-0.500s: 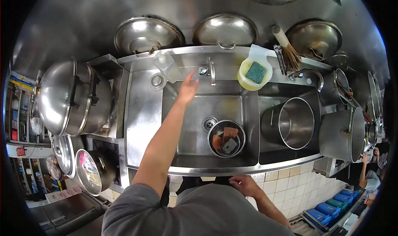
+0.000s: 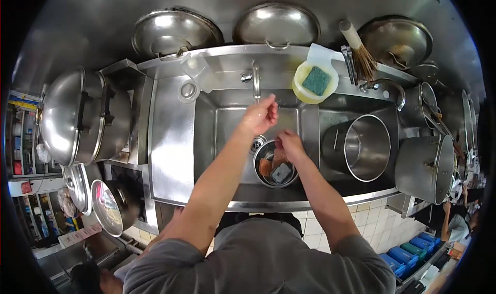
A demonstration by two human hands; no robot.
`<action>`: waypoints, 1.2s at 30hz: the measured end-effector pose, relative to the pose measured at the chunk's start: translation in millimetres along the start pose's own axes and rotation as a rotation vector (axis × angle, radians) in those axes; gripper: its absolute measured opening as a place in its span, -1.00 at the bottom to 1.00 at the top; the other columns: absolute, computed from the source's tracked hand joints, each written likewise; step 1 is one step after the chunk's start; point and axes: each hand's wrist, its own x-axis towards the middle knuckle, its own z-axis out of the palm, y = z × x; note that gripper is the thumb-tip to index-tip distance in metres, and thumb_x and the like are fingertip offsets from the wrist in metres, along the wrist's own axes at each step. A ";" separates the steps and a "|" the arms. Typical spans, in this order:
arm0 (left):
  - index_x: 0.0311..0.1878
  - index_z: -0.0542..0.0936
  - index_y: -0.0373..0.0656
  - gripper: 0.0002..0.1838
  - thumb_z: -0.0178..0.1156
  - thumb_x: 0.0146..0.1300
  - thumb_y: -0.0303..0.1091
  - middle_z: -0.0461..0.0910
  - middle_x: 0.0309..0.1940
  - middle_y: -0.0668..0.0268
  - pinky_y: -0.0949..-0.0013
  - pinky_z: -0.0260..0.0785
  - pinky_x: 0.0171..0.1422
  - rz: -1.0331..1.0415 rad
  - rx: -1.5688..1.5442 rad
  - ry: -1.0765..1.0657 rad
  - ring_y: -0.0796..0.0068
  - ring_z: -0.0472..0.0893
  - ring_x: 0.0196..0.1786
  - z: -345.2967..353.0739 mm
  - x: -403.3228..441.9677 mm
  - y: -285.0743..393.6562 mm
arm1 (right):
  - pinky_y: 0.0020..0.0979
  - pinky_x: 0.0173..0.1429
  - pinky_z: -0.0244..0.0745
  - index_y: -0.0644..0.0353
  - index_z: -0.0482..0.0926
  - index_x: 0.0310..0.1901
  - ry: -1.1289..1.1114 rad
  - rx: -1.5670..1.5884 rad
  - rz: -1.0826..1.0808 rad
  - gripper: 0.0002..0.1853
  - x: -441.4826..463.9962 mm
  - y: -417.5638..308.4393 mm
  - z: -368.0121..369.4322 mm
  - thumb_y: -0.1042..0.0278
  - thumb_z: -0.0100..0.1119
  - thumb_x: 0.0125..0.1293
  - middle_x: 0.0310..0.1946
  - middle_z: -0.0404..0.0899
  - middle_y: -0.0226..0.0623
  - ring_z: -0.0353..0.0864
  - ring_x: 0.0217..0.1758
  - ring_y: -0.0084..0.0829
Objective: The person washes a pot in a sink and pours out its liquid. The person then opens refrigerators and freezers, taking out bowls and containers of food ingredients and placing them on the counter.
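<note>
My left hand, its fingers curled with nothing visible in them, is over the sink just below the spout of the faucet. My right hand is bent over the upper right rim of a round metal pot in the sink. Its fingertips are beside a reddish-brown scouring pad in that pot; what they grip, if anything, is hidden. A second reddish-brown scouring pad and a grey pad are in the pot too. Near the pot is the round drain.
A tall pot lies tilted in the right basin. A plastic tub with a green scouring pad sits on the back ledge, beside a bamboo brush. A clear jug is at left. Another person's hand shows lower left.
My left hand has moved from beside the faucet to below its spout, and its fingers have curled. My right hand has come up from beside my body to the pot. Another person appears lower left.
</note>
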 end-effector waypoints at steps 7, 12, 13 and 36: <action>-0.12 0.59 -0.18 -0.77 0.18 0.48 -0.18 0.57 -0.40 0.40 0.45 0.40 -0.28 0.284 0.733 0.355 0.60 0.51 -0.37 -162.6 -85.7 -22.0 | -0.43 -0.37 0.49 0.17 0.58 -0.12 -0.328 0.226 -0.041 -0.80 41.1 -68.6 114.2 0.22 0.24 0.45 -0.37 0.61 -0.37 0.58 -0.43 -0.49; -0.11 0.59 -0.12 -0.81 0.19 0.49 -0.19 0.62 -0.28 0.38 0.45 0.49 -0.17 0.100 0.662 0.488 0.56 0.60 -0.24 -224.0 -164.9 -83.4 | -0.37 -0.26 0.55 0.21 0.59 -0.03 -0.253 -0.136 0.038 -0.75 43.2 3.1 37.2 0.20 0.20 0.47 -0.29 0.66 -0.33 0.67 -0.32 -0.41; -0.11 0.59 -0.14 -0.81 0.19 0.49 -0.22 0.61 -0.32 0.39 0.47 0.47 -0.20 0.104 0.594 0.462 0.59 0.59 -0.26 -224.5 -177.1 -98.8 | -0.31 -0.20 0.59 0.26 0.59 0.00 -0.109 -0.319 0.078 -0.70 58.4 60.5 1.0 0.18 0.21 0.46 -0.24 0.70 -0.25 0.71 -0.27 -0.32; 0.25 0.50 -0.09 -0.54 0.25 0.44 -0.04 0.61 -0.01 0.35 0.33 0.49 -0.01 -0.158 0.630 0.278 0.49 0.59 -0.03 -183.0 -98.4 -192.8 | -0.28 0.06 0.57 0.12 0.67 -0.11 0.051 -0.722 -0.213 -0.74 42.2 156.9 -69.9 0.58 0.18 0.17 -0.23 0.74 -0.17 0.73 -0.11 -0.12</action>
